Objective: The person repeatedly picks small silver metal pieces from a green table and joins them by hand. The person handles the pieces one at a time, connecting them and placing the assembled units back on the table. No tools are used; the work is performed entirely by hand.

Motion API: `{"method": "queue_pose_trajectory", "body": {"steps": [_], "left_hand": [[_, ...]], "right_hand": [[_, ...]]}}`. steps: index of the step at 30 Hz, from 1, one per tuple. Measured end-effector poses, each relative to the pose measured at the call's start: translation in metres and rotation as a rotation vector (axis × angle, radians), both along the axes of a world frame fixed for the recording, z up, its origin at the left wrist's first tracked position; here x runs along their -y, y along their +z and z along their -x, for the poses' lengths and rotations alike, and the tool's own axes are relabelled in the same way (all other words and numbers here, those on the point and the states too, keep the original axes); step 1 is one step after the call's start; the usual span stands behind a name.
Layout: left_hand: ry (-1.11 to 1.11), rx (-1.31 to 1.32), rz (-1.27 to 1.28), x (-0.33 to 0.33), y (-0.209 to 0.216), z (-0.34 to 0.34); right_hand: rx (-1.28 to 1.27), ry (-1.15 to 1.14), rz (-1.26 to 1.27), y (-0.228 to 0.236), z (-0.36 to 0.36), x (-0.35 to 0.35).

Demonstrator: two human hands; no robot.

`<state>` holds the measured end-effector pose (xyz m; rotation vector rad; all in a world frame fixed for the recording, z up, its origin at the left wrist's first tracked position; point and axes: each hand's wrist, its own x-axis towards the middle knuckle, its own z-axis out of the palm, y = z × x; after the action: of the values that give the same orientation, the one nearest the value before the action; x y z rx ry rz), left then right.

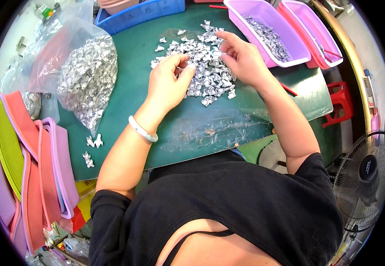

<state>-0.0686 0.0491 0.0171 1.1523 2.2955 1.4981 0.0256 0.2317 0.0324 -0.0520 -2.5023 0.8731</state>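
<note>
Small silver, shiny metal-looking castings [212, 82] lie in a loose heap on the green tabletop. At the heap's left side is my left hand [168, 84], its fingers bent and its thumb a little apart from the forefinger; I see no piece held there. My right hand [245, 62] hovers over the heap's right edge. Its thumb and a bent finger close on one small silver casting [218, 52], while the forefinger stretches out above. The exact shape of that piece is too small to tell.
A clear plastic bag [90, 73] full of castings stands at the left. Back right, a purple basket [299, 58] holds more. Stacked baskets [35, 190] lean at the near left. A blue crate [146, 14] stands behind; a red stool [341, 104] and fan [369, 168] are right.
</note>
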Motion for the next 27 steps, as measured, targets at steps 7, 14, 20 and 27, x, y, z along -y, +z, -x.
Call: {"method": "queue_pose_trajectory", "body": {"steps": [7, 14, 20, 27], "left_hand": [[-0.120, 0.634, -0.166, 0.031, 0.024, -0.002], [0.155, -0.172, 0.369, 0.154, 0.013, 0.019], [0.352, -0.491, 0.642, 0.189, 0.005, 0.011], [0.077, 0.072, 0.136, 0.117, 0.006, 0.011]], "right_hand": [[-0.021, 0.291, 0.119, 0.017, 0.005, 0.037], [0.245, 0.089, -0.233, -0.007, 0.001, 0.009], [0.258, 0.092, -0.168, -0.008, 0.006, 0.012], [0.167, 0.482, 0.632, 0.004, 0.011, 0.020]]}}
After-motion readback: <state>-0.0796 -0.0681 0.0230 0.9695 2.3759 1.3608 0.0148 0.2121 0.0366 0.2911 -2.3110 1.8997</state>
